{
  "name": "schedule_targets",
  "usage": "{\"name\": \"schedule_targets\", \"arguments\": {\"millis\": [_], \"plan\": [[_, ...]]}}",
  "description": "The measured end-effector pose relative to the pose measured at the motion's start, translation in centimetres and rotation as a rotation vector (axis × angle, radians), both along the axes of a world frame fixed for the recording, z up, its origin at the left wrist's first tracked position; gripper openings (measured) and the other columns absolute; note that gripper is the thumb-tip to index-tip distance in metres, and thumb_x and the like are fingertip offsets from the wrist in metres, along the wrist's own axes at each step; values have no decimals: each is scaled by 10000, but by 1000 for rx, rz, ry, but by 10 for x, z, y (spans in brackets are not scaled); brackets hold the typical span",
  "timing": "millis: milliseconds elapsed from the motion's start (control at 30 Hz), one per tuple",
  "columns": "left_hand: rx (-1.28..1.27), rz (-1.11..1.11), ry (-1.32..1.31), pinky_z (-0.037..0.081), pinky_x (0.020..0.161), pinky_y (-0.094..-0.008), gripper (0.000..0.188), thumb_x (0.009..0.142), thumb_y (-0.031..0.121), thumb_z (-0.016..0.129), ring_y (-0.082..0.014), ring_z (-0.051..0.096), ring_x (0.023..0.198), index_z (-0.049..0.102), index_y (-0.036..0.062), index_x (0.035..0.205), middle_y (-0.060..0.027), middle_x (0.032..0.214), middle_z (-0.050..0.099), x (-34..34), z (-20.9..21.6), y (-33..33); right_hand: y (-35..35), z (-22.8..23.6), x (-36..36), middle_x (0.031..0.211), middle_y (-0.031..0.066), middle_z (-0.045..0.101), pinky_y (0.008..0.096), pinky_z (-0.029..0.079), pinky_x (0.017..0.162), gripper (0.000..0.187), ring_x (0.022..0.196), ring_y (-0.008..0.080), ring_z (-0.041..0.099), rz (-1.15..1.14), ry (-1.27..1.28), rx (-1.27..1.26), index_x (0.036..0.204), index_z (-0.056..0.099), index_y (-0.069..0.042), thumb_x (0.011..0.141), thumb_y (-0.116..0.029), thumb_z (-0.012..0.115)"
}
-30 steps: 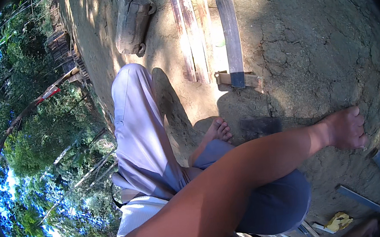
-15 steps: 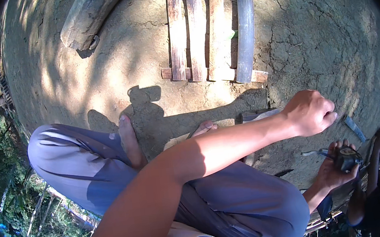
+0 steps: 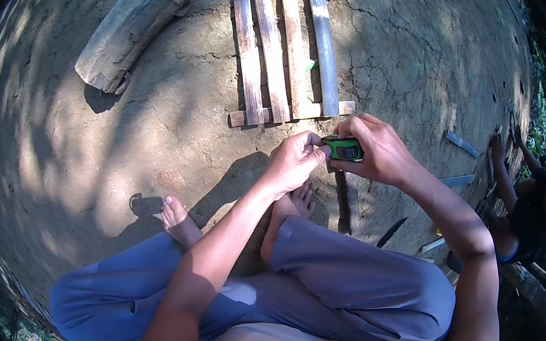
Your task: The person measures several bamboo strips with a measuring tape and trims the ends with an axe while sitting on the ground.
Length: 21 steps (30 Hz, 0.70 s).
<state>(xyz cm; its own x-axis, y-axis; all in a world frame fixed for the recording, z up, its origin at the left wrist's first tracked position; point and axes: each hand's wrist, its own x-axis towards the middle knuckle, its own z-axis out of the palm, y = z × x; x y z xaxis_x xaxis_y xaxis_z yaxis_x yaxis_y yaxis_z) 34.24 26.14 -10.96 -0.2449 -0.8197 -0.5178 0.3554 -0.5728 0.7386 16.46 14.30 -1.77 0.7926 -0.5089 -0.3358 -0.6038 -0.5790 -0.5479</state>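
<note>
Holding a green-and-black tape measure, the right grip is wrapped around its right side, fingers above and thumb below. The left grip is narrowed at the tape measure's left end, thumb and forefinger brought close together; whether anything is pinched there cannot be told. In view, the tape measure is seen just below the right end of a wooden crosspiece, which is laid on the ground. Across this crosspiece are set the near ends of four slats, three brownish and one dark grey, side by side with gaps between them. A thick log is seen at upper left. Two loose strips are seen at right, near a co-worker dressed in dark clothing.
</note>
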Motion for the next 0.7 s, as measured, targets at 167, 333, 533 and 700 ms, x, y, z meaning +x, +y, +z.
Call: {"name": "schedule_targets", "arguments": {"millis": [167,333,533,700], "plan": [[-87,-85,-139,455,710,-230,120,1014,125,670,-38,540,800,649,9,1039,24,881,631,52,-12,0,23,-5,14,1025,113,692,455,558,829,513,987,321,666,-123,-68,-91,1105,621,-78,822,-457,821],[84,-33,-529,323,534,-212,188,1026,260,606,-25,400,584,682,88,1032,68,725,547,129,-27,-17,-28,-38,-59,1018,132,716,440,555,866,465,974,315,702,-325,90,8,1148,651,-93,810,-348,845],[184,-35,-640,340,531,-235,193,1020,261,623,-31,376,558,698,92,1076,84,721,526,168,-56,-9,-67,-73,-89,1030,115,737,436,555,874,433,985,286,713,-392,129,36,1155,665,-100,817,-307,840],[208,-72,-617,319,527,-226,175,1021,247,629,-28,376,559,703,95,1069,81,754,577,158,-52,-9,-60,-80,-68,1057,124,731,433,541,892,455,1040,295,694,-358,156,36,1163,662,-108,811,-322,855]]}}
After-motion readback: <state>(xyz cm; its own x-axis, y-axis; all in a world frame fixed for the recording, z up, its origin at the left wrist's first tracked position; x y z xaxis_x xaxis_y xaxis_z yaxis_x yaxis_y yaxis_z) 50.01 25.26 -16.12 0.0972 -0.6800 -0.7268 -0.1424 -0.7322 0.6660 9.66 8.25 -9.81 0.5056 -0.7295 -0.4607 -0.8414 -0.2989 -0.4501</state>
